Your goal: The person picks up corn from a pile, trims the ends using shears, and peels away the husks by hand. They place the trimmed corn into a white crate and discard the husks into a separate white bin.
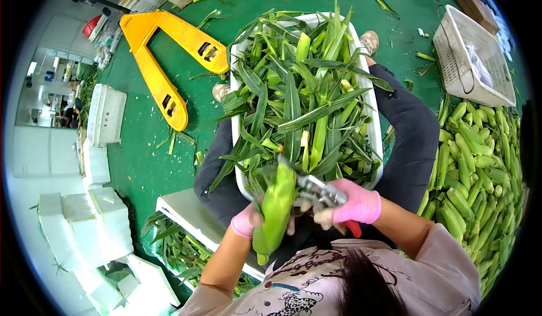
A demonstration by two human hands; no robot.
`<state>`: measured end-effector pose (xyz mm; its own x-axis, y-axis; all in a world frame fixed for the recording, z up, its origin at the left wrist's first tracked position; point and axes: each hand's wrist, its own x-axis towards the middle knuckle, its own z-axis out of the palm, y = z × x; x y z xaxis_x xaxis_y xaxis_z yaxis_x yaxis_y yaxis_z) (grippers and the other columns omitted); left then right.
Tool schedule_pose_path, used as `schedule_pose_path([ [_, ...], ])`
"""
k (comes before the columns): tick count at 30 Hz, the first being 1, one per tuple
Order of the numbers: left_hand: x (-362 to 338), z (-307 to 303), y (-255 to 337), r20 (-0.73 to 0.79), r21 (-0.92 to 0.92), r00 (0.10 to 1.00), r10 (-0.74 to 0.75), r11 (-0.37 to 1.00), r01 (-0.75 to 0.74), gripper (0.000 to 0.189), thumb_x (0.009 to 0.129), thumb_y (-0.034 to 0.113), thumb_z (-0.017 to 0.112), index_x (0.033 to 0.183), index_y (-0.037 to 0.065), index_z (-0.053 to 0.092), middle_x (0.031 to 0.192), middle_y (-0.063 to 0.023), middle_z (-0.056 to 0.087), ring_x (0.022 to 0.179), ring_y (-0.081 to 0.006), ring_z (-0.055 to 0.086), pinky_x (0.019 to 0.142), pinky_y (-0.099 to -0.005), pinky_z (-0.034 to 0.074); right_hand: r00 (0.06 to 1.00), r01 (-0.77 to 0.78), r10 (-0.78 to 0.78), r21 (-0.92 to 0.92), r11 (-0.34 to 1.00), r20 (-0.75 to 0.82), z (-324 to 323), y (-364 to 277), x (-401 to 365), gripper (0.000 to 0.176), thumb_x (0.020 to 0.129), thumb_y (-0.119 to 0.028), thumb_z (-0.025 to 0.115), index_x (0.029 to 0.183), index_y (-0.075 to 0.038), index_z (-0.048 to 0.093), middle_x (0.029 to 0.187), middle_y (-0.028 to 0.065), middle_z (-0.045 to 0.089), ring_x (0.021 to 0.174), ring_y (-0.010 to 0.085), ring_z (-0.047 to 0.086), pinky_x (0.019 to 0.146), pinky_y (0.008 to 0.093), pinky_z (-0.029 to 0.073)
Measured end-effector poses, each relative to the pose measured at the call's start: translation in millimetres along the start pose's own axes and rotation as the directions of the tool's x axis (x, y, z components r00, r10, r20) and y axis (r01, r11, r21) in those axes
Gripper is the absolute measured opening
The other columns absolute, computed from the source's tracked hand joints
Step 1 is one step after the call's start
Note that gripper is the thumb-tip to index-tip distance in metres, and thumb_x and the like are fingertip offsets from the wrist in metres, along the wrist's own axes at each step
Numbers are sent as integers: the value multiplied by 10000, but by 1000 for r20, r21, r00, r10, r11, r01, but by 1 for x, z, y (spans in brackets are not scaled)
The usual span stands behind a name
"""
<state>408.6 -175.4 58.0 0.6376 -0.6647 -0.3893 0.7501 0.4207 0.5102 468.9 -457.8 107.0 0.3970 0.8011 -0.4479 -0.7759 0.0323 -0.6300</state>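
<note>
Patterned shirt (316, 282) nearest; left hand (245, 221) grips corn cob (275, 208), right hand (353, 206) closed on shears (313, 189), over leaf-filled white crate (234, 127); corn pile (474, 169) lies right on floor.

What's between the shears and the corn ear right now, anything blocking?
Nothing visible. The right hand holds the shears with the blades right at the upper part of the corn ear, which the left hand holds lower down. Loose leaves in the crate lie behind the ear, not between.
</note>
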Motion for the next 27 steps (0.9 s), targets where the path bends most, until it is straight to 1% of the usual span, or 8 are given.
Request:
schedule_pose_path([
  [4, 7, 15, 8, -176, 50, 983, 56, 998, -48, 962, 802, 584, 721, 1438, -49, 376, 1198, -295, 613, 1080, -398, 650, 960, -476, 522, 975, 148, -123, 131, 980, -185, 3, 25, 5, 360, 851, -169, 734, 1133, 25, 624, 819, 45, 634, 668, 134, 609, 644, 274, 505],
  [9, 16, 22, 8, -180, 9, 965, 193, 981, -195, 863, 749, 710, 673, 1310, 72, 518, 964, -180, 625, 853, -303, 656, 722, -419, 562, 866, 450, -234, 486, 749, -441, -7, 53, 10, 463, 887, -173, 639, 1295, -14, 488, 870, 69, 595, 795, 179, 612, 730, 325, 519],
  [12, 17, 16, 8, -265, 39, 898, 351, 935, -353, 867, 732, 683, 723, 1323, 87, 503, 980, -120, 600, 841, -261, 633, 693, -386, 552, 926, 246, -235, 0, 969, -295, -9, 47, -9, 593, 867, -248, 697, 1354, -31, 437, 961, 48, 552, 856, 143, 555, 803, 303, 480],
  [16, 14, 14, 15, -288, 289, 869, 402, 902, -321, 868, 736, 614, 770, 1337, 57, 483, 1093, -100, 600, 955, -238, 623, 770, -388, 554, 933, 126, -313, -652, 748, -179, 3, 62, 1, 848, 759, -389, 801, 1388, 15, 402, 1145, 177, 573, 1030, 286, 586, 927, 363, 476],
  [21, 15, 30, 13, -392, 315, 838, 380, 911, -266, 830, 786, 449, 754, 1403, 6, 421, 1200, -130, 614, 1053, -249, 628, 924, -376, 516, 952, 206, -279, -409, 889, -128, 10, 54, 31, 950, 779, -282, 836, 1460, 64, 271, 1304, 168, 511, 1179, 221, 525, 1053, 365, 412],
  [22, 13, 30, 11, -407, 272, 844, 350, 928, -254, 813, 802, 403, 748, 1416, -4, 405, 1196, -144, 620, 1055, -259, 631, 940, -380, 508, 886, 340, -435, -414, 844, -160, 12, 55, 39, 858, 780, -268, 828, 1420, 52, 355, 1208, 144, 580, 1105, 212, 575, 983, 373, 465],
  [24, 12, 27, 6, -401, 211, 865, 300, 950, -232, 804, 837, 373, 686, 1459, -20, 362, 1244, -132, 598, 1102, -238, 604, 986, -370, 482, 872, 124, -408, -682, 721, -273, 11, 39, 39, 704, 765, -297, 828, 1317, 16, 523, 1059, 138, 674, 977, 221, 665, 889, 362, 532],
  [27, 17, 25, 7, -336, 283, 876, 345, 925, -255, 770, 831, 449, 715, 1384, -8, 436, 1161, -120, 619, 1021, -231, 616, 910, -352, 502, 883, 200, -318, -335, 921, -346, 13, 45, 38, 437, 804, -175, 799, 1165, 5, 630, 886, 45, 669, 788, 110, 632, 739, 258, 533],
])
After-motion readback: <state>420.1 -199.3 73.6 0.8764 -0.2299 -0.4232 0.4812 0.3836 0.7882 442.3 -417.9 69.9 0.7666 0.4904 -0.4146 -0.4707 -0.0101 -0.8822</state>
